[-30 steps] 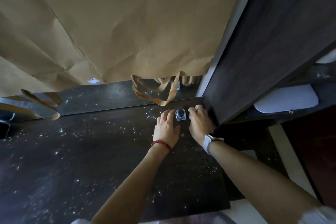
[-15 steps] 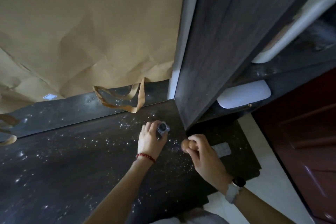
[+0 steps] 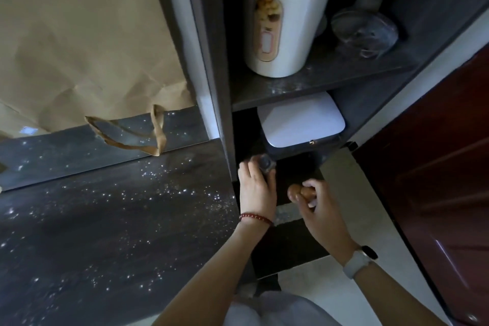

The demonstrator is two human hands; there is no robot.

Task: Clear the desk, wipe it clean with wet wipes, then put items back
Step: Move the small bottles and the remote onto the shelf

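Left hand [image 3: 256, 188] pinches a small dark jar [image 3: 265, 163], maybe; right hand [image 3: 321, 205] grips a brown knob [image 3: 300, 192]. Either could slip onto the dusty surface [image 3: 111, 219] at 9 o'clock.

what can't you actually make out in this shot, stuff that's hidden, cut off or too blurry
All in the head view:
- Small dark object in the left hand: motion blur and the fingers hide what it is.
- Brown rounded piece in the right hand: the fingers cover most of it.
- White canister: top cut off by the frame edge, label too blurred to read.
- White box on the lower shelf: its back is hidden under the shelf above.
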